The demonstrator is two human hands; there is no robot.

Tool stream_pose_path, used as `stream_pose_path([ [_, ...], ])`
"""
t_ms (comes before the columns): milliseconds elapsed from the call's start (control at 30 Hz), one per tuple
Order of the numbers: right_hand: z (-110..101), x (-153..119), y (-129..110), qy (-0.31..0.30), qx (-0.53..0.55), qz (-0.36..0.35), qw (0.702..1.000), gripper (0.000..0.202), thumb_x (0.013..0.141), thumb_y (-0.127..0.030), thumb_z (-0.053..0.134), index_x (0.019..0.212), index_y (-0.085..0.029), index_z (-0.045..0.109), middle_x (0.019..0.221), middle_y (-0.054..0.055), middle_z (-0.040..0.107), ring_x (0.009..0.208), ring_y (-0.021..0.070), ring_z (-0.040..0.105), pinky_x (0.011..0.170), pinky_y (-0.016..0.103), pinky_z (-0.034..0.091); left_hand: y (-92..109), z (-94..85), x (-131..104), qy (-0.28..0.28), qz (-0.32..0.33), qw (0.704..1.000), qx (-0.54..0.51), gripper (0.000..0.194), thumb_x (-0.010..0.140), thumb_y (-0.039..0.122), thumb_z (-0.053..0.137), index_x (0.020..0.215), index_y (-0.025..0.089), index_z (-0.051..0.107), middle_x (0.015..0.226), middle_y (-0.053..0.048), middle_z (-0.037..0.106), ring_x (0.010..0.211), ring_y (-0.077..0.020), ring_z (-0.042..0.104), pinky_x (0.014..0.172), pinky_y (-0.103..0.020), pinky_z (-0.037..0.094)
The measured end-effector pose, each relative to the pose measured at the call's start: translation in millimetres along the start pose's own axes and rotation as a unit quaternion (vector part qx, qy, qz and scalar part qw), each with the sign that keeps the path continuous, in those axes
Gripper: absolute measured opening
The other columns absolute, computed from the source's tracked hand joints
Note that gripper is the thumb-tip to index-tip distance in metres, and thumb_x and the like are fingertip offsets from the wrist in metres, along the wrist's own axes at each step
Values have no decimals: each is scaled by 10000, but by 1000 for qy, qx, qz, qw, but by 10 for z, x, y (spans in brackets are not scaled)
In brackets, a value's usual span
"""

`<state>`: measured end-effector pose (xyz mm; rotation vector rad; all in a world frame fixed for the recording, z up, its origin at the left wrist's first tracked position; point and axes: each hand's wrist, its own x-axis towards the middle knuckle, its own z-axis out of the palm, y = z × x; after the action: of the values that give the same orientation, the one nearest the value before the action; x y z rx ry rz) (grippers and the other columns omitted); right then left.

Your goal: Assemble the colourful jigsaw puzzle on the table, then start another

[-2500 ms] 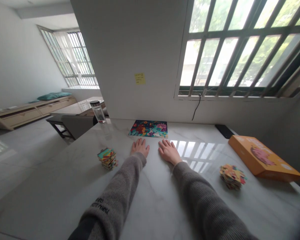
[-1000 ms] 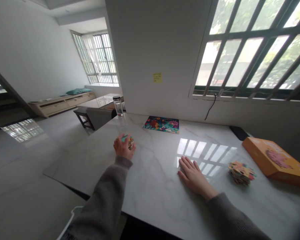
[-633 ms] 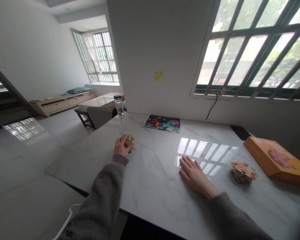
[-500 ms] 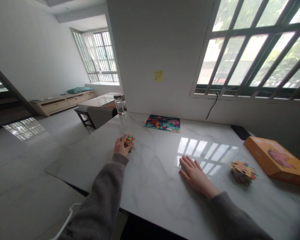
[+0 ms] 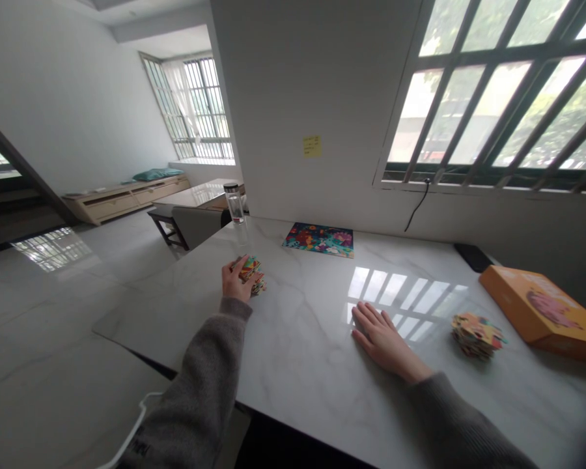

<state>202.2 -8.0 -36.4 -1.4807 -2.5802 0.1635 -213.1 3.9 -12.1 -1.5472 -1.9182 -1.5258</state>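
My left hand (image 5: 235, 279) is wrapped round a small stack of colourful jigsaw puzzle pieces (image 5: 251, 268) on the left part of the table. The upper pieces sit offset from those lower in the stack, and the palm hides part of the pile. Fingers stretched out, my right hand (image 5: 381, 337) lies flat on the white marbled table (image 5: 303, 365) and holds nothing. To its right stands a second stack of puzzle pieces (image 5: 477, 335), apart from the hand. A bright picture sheet (image 5: 318, 240) lies by the wall.
An orange box (image 5: 542, 306) rests at the right, with a black phone-like object (image 5: 471, 258) behind it. At the far left corner of the table stands a glass bottle (image 5: 234, 204). A yellow note (image 5: 311, 146) is stuck on the wall. Further back is another table (image 5: 202, 195).
My left hand has moved up slightly, and the upper pieces have shifted away from the lower ones in the stack. My right hand stays flat. The camera view has shifted a little.
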Motion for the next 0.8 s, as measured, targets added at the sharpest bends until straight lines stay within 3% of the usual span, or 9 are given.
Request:
stream_pose_path([
  [100, 6, -2, 0, 6, 0, -2, 1000, 585, 996, -435, 368, 1530, -197, 390, 1620, 100, 314, 1524, 270, 213, 1234, 533, 181, 141, 58, -68, 11, 52, 998, -19, 470, 792, 296, 779, 1242, 300, 644, 1237, -98, 518, 1116, -264, 598, 1001, -499, 528],
  [267, 14, 1, -5, 15, -4, -1, 1000, 580, 991, -432, 382, 1521, -197, 406, 1615, 101, 323, 1517, 282, 235, 1227, 546, 194, 273, 197, -168, -65, 117, 991, -2, 537, 728, 207, 822, 1237, 287, 671, 1212, -101, 493, 1140, -301, 575, 1021, -526, 511],
  [467, 64, -3, 29, 31, 10, -12, 999, 557, 989, -403, 394, 1505, -198, 423, 1600, 116, 354, 1507, 292, 261, 1215, 566, 212, 426, 167, -234, -56, 174, 983, -37, 519, 813, 278, 765, 1308, 335, 618, 1226, -95, 481, 1122, -299, 560, 995, -552, 519],
  [600, -6, 41, -84, 102, 85, -24, 991, 548, 959, -384, 458, 1468, -180, 462, 1549, 160, 425, 1487, 324, 287, 1202, 588, 216, 685, 166, -382, -88, 201, 971, -98, 514, 844, 301, 734, 1337, 339, 594, 1240, -100, 483, 1133, -293, 554, 992, -537, 527],
  [700, -130, 148, -357, 156, 245, -46, 956, 563, 968, -403, 466, 1498, -222, 404, 1437, 149, 541, 1374, 301, 444, 1146, 551, 331, 866, 175, -536, -137, 187, 963, -137, 535, 833, 320, 746, 1346, 314, 591, 1245, -102, 492, 1134, -279, 561, 977, -501, 545],
  [800, -196, 316, -702, 101, 479, -31, 871, 606, 1002, -460, 413, 1552, -248, 274, 1294, 125, 626, 1119, 242, 618, 968, 456, 495, 963, 179, -669, -189, 174, 952, -164, 534, 837, 328, 747, 1347, 293, 593, 1269, -103, 492, 1160, -265, 564, 1003, -463, 540],
])
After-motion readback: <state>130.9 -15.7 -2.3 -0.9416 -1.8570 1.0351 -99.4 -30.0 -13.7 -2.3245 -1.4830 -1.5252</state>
